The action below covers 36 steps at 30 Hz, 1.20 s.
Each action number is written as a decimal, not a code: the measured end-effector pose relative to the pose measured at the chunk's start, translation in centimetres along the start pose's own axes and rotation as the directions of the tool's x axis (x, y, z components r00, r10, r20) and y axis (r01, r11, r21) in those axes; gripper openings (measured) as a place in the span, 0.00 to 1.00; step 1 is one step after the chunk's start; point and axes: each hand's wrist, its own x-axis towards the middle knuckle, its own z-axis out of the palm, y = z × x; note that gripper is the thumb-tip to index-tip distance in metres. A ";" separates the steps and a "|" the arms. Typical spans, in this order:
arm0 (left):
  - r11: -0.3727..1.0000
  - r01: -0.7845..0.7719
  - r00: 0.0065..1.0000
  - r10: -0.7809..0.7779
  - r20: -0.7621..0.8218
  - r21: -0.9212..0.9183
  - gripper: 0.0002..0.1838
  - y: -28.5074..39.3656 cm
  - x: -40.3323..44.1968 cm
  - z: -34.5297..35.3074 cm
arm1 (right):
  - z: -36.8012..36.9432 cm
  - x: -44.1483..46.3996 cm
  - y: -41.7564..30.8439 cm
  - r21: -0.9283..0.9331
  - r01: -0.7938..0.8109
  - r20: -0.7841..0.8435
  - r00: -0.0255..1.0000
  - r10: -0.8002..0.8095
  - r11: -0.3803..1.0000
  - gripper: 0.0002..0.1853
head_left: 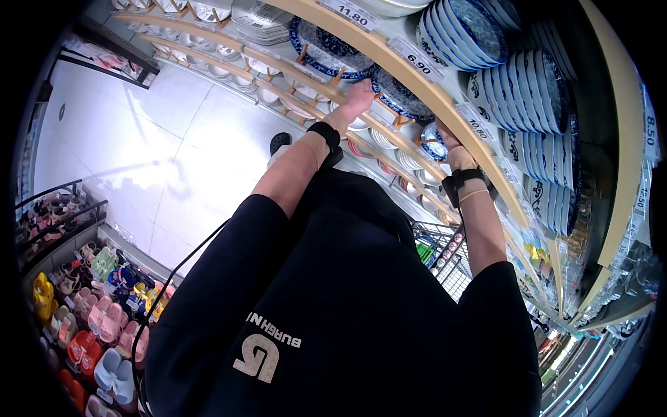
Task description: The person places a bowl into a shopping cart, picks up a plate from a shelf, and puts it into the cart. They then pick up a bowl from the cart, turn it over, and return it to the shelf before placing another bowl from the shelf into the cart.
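My left hand (358, 99) is closed at the left edge of a blue-and-white patterned plate (403, 96) on a display shelf. Its fingertips are turned away from view, and it appears to grip the rim. Toward the right side of the same plate, my right hand (448, 135) reaches in under the shelf edge above, which hides most of its fingers. A larger blue-rimmed plate (333, 52) stands in a wooden rack left of my left hand. Below my right hand is a smaller blue-and-white dish (434, 144). Black bands circle both wrists.
Stacked blue-patterned bowls (524, 90) fill the shelf above, behind a wooden shelf edge (445, 87) with price tags. Lower shelves hold several white dishes (295, 104). A shopping cart (455, 278) stands at my right. Sandals (104, 316) crowd a rack behind me at left.
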 end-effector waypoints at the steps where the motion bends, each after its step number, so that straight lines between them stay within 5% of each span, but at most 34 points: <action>1: 1.000 -0.001 1.000 0.001 0.020 0.020 0.16 -0.1 0.1 -0.1 | -0.5 0.5 -0.1 0.010 -0.010 0.030 0.999 0.010 1.000 0.32; 3: 0.998 -0.003 0.998 -0.001 0.060 0.059 0.15 -0.2 0.3 -0.3 | -2.3 2.3 -0.1 0.029 -0.032 0.089 0.996 0.030 0.999 0.32; 4: 0.998 -0.046 0.998 0.044 0.045 0.037 0.12 -0.4 0.3 -0.3 | -3.2 3.3 -0.1 -0.750 0.215 0.178 0.976 -0.121 0.625 0.32; 5: 0.996 -0.089 0.996 0.089 0.029 0.016 0.10 -0.8 0.3 -0.3 | -4.0 4.4 0.1 -0.918 0.306 0.347 0.928 -0.137 -0.253 0.32; 6: 0.991 -0.133 0.991 0.133 0.012 -0.004 0.10 -1.0 0.3 -0.2 | -4.0 4.5 0.3 -0.338 0.170 0.457 0.889 -0.004 -0.926 0.32; 9: 0.963 -0.225 0.968 0.204 -0.145 -0.151 0.11 -1.5 0.0 0.5 | -3.8 4.7 0.8 -0.368 0.133 0.478 0.876 -0.064 -0.920 0.32; 15: 0.996 -0.074 0.997 0.075 -0.014 0.056 0.12 -1.1 0.7 -0.1 | -3.4 2.7 -0.5 -0.305 0.201 0.415 0.908 0.060 -0.931 0.33; 17: 0.996 -0.089 0.996 0.089 -0.011 -0.008 0.12 -1.4 1.0 0.2 | -4.8 4.0 -0.7 -0.594 0.400 0.505 0.861 0.064 -0.698 0.32; 19: 0.994 -0.099 0.995 0.099 -0.011 -0.040 0.11 -1.7 1.4 0.5 | -5.2 4.4 -0.9 -0.615 0.457 0.566 0.823 0.044 -0.643 0.32; 23: 0.996 -0.085 0.996 0.085 -0.020 -0.010 0.11 -1.6 1.2 0.4 | -5.4 5.3 -0.6 -0.442 0.378 0.614 0.788 0.032 -0.814 0.30; 29: 0.993 -0.059 0.997 0.054 -0.050 -0.102 0.05 -0.1 0.1 0.2 | -6.5 6.3 -0.2 -0.295 0.349 0.698 0.714 0.049 -0.890 0.29; 32: 0.996 -0.050 0.998 0.047 -0.037 -0.080 0.05 1.0 -0.6 -0.3 | -4.9 4.5 -0.2 0.045 0.086 0.605 0.791 0.096 -0.995 0.28; 36: 0.999 -0.025 1.000 0.025 -0.001 -0.047 0.06 1.4 -1.0 -0.4 | -5.1 4.3 -0.1 -0.222 0.301 0.678 0.731 0.075 -0.927 0.28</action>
